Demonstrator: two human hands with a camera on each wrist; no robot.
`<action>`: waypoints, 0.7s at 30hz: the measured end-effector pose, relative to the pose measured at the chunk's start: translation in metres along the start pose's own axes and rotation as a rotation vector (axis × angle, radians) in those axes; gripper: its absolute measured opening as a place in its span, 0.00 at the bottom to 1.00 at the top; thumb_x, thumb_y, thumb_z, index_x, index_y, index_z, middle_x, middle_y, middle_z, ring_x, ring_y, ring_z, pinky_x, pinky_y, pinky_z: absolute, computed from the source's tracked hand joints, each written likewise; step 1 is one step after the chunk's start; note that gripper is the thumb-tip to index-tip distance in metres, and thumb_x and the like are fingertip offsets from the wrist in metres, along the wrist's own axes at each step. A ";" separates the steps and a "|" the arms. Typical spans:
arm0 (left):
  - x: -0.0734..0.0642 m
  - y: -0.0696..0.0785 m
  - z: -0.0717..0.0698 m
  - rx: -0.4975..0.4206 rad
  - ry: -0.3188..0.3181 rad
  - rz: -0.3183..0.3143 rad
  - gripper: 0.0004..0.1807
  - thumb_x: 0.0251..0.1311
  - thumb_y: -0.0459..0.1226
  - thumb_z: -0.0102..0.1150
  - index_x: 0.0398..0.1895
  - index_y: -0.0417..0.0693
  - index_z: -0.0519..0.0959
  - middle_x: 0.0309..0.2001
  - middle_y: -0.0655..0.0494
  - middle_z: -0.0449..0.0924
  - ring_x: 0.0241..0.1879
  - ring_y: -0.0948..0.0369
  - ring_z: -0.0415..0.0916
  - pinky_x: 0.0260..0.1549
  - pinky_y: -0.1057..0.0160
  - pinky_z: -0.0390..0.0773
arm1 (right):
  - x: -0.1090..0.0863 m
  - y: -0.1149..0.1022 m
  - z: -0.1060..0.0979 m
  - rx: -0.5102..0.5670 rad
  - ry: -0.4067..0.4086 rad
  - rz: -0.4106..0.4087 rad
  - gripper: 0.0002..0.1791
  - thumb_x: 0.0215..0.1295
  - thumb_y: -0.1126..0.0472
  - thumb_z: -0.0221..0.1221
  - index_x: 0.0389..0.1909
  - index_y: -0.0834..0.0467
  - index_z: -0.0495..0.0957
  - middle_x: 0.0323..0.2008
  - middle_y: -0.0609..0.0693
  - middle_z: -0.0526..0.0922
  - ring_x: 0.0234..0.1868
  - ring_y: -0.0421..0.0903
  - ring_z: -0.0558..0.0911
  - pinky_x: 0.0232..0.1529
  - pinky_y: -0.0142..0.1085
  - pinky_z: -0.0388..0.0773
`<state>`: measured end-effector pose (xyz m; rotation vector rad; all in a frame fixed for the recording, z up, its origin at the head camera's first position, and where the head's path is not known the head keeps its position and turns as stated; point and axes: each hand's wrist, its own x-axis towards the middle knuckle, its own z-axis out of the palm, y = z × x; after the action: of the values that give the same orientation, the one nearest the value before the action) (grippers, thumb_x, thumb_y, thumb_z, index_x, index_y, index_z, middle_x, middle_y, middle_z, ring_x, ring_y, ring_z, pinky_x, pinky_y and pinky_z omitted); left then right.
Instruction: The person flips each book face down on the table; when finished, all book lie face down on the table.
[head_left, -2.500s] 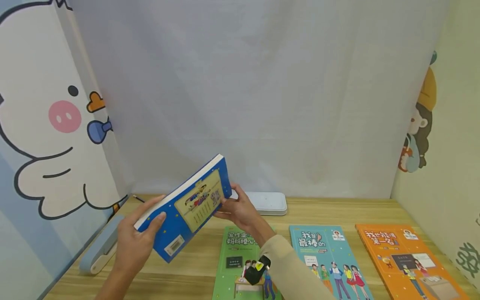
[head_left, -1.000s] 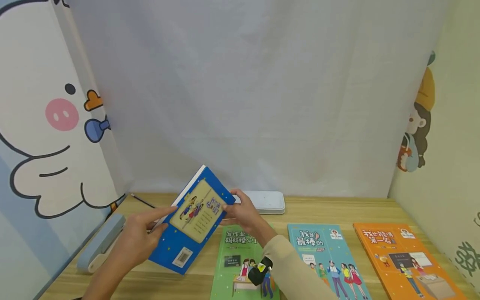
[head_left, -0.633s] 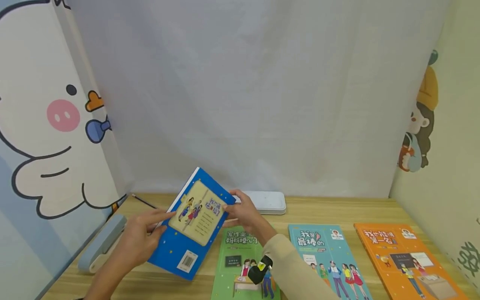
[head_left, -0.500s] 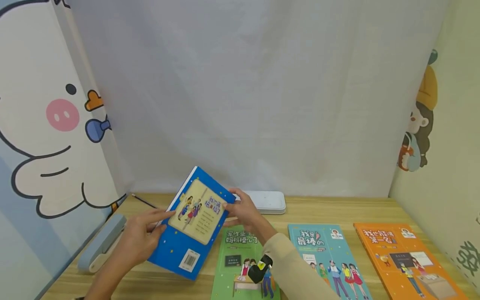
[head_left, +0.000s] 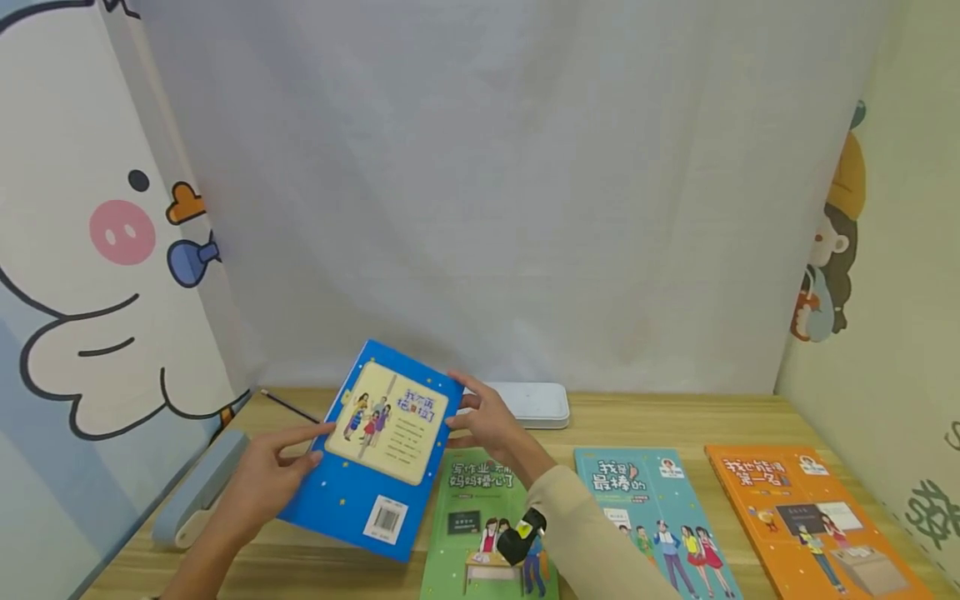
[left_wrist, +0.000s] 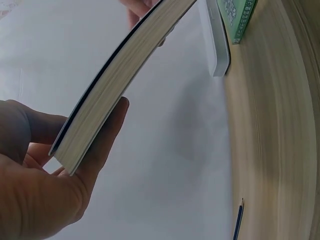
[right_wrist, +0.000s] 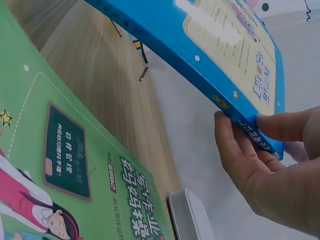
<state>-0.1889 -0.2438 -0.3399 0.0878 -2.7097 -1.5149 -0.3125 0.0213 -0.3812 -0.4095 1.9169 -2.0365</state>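
Between both hands a blue book [head_left: 352, 492] is held tilted above the table, its back cover with a barcode and cream panel facing up. My left hand [head_left: 266, 479] grips its left edge, which the left wrist view shows as the page side, thumb and fingers on opposite covers. At the upper right corner my right hand [head_left: 491, 421] pinches the spine side; in the right wrist view its thumb [right_wrist: 282, 126] lies on the back cover and the fingers lie beneath the spine. Just right of and below the blue book lies a green book [head_left: 450, 575], partly overlapped by the right forearm.
A teal book [head_left: 630, 462] and an orange book [head_left: 813, 483] lie to the right on the wooden table [head_left: 637, 417]. Behind stands a white case [head_left: 543, 404]. At the left are a pencil [head_left: 288, 406] and a blue-and-white folded object [head_left: 198, 492]. Grey cloth [head_left: 480, 208] hangs at the back.
The blue book has been turned from steeply slanted, with its page edge showing, to a flatter tilt with its back cover in full view. It has shifted slightly left; both hands keep hold.
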 end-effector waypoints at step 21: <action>0.015 -0.033 -0.010 0.110 -0.109 -0.152 0.25 0.69 0.31 0.56 0.68 0.38 0.71 0.64 0.24 0.67 0.46 0.48 0.78 0.41 0.52 0.86 | 0.003 0.011 0.009 -0.069 -0.058 0.092 0.41 0.61 0.81 0.58 0.75 0.58 0.60 0.43 0.62 0.77 0.37 0.52 0.85 0.41 0.48 0.87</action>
<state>-0.2028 -0.2701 -0.3626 0.2257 -2.9331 -1.4450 -0.3113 0.0117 -0.3914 -0.3852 1.9387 -1.8845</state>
